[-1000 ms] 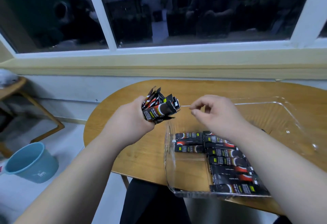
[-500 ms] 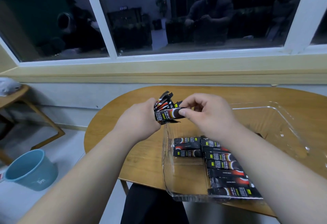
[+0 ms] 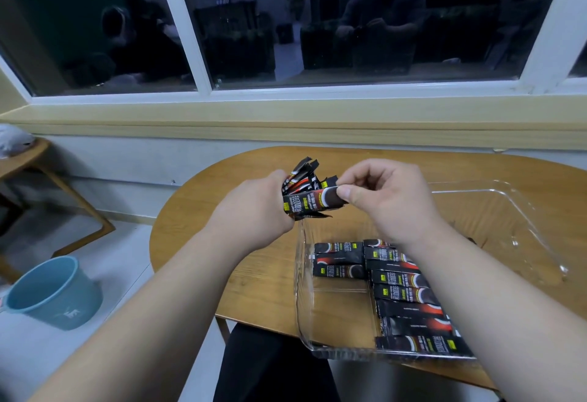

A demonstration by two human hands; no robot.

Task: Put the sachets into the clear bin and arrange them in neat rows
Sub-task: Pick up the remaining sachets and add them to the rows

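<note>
Nearest to us, the clear bin (image 3: 298, 287) sits with its near rim right at the counter's (image 3: 263, 274) near edge, the near-left corner at the very lip. Inside, a long row of sachets (image 3: 409, 306) runs near to far along the middle, each lying crosswise and touching the next. A short row (image 3: 338, 258) of three lies just left of its far end. Bare bin floor shows between the left wall and the long row, near of the short one, and there's more open floor across the far right of the bin. Our right forearm crosses over the long row and hides part of it.

Up above the bin's far-left corner, our left hand (image 3: 254, 211) is clamped round a bundle of sachets (image 3: 301, 179), ends fanning up and away. Our right hand (image 3: 390, 201) is closed in a pinch, thumb and forefinger on the right end of one sachet (image 3: 313, 204) that lies crosswise at the front of the bundle, its left end in the left hand's grip.

Left of the counter, on the floor, stands a blue bucket (image 3: 54, 293). Farther left is a small wooden side table (image 3: 22, 160). Beyond the counter's far edge runs the wall, then a pale sill (image 3: 286, 122) and a dark window (image 3: 349, 20).
</note>
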